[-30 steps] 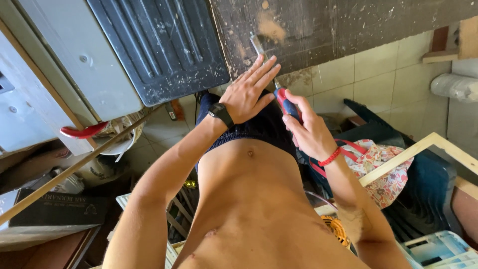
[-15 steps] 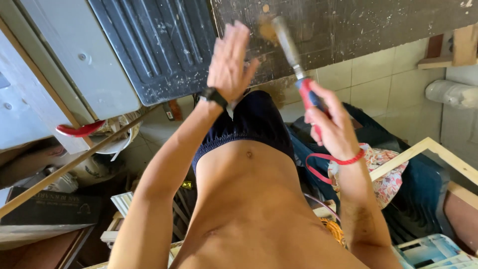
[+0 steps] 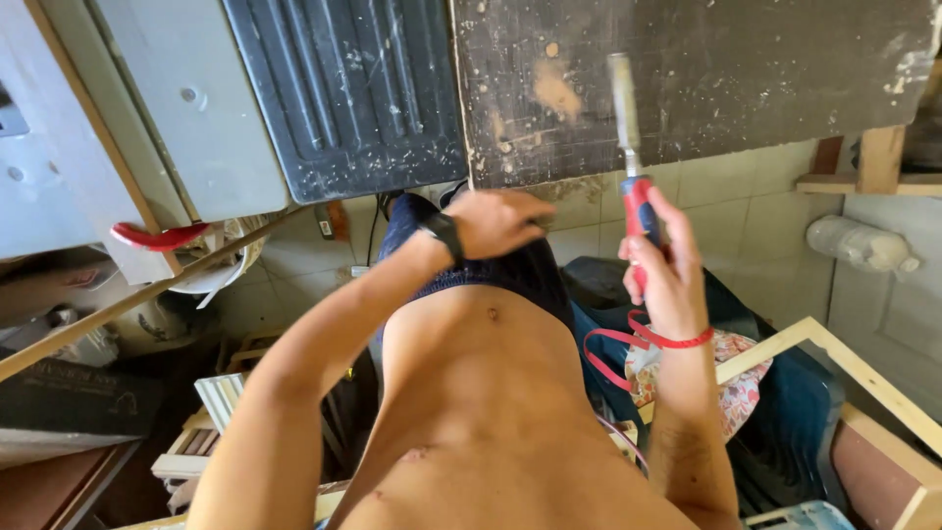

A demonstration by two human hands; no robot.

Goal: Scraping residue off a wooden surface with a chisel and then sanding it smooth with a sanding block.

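My right hand (image 3: 659,265) grips the red and blue handle of a chisel (image 3: 626,128), whose metal blade points up over the dark, scarred workbench top (image 3: 746,69). A red band circles that wrist. My left hand (image 3: 502,222), with a black watch on the wrist, is curled below the bench's front edge near a pale gouged patch (image 3: 555,90) in the wood. I cannot see anything in its fingers.
A black ribbed mat (image 3: 343,88) lies left of the bench on a grey panel (image 3: 186,108). A red-handled tool (image 3: 157,236) hangs at the left. Wooden frames (image 3: 844,363), a patterned cloth (image 3: 736,383) and a plastic bottle (image 3: 863,245) lie on the tiled floor.
My left hand has dropped from flat on the bench to below its edge and curled. My right hand has lifted the chisel and turned it upright.
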